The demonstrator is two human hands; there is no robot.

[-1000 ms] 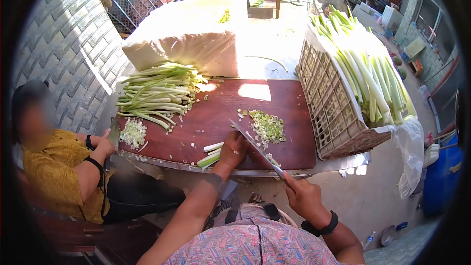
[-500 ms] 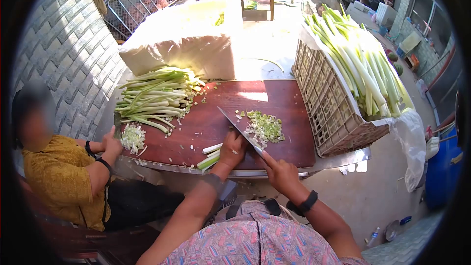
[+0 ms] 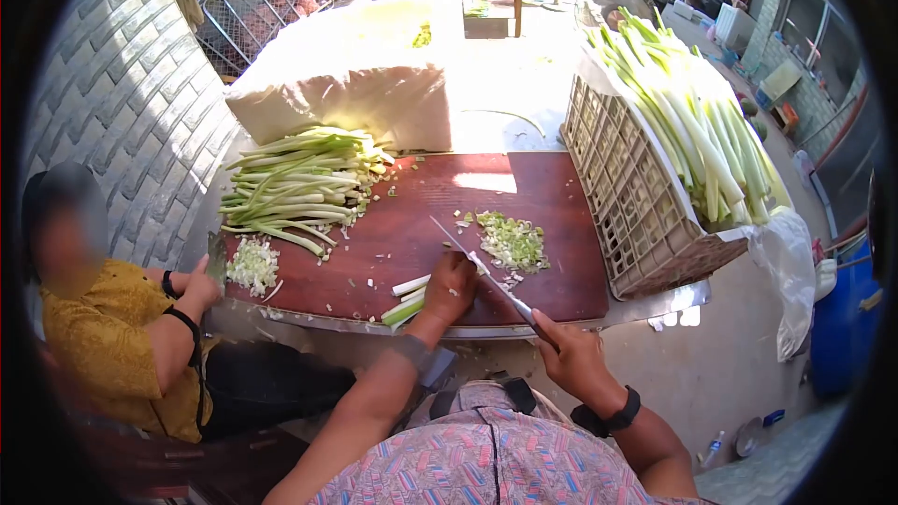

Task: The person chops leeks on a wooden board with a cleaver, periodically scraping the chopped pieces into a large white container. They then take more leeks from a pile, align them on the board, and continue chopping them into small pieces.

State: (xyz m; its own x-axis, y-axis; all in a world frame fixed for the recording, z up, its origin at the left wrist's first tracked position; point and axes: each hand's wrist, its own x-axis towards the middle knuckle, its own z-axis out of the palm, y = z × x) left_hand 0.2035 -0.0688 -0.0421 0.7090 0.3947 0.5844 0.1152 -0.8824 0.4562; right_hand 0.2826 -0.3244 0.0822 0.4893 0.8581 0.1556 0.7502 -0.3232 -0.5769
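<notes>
My left hand [image 3: 451, 286] is closed around a few green onion stalks [image 3: 406, 301] near the front edge of the red-brown board [image 3: 402, 201]. The cut ends are hidden behind my fingers. In my right hand [image 3: 575, 358] is the handle of a long knife [image 3: 500, 292], whose blade slants up and left, right beside my left hand. Just beyond the blade lies a pile of chopped onion [image 3: 511, 241]. At the board's left are a heap of whole stalks [image 3: 304, 182] and a smaller chopped pile [image 3: 253, 266].
A co-worker [image 3: 112, 337] sits at the left, hands at the board's left edge with a blade. A plastic crate [image 3: 622, 187] of long onions borders the board's right side. Behind the board stands a large cloth-covered block [image 3: 360, 98].
My right hand has moved right and down with the knife, and the blade has shifted with it. My left hand has moved slightly right. The co-worker's hands have moved a little left.
</notes>
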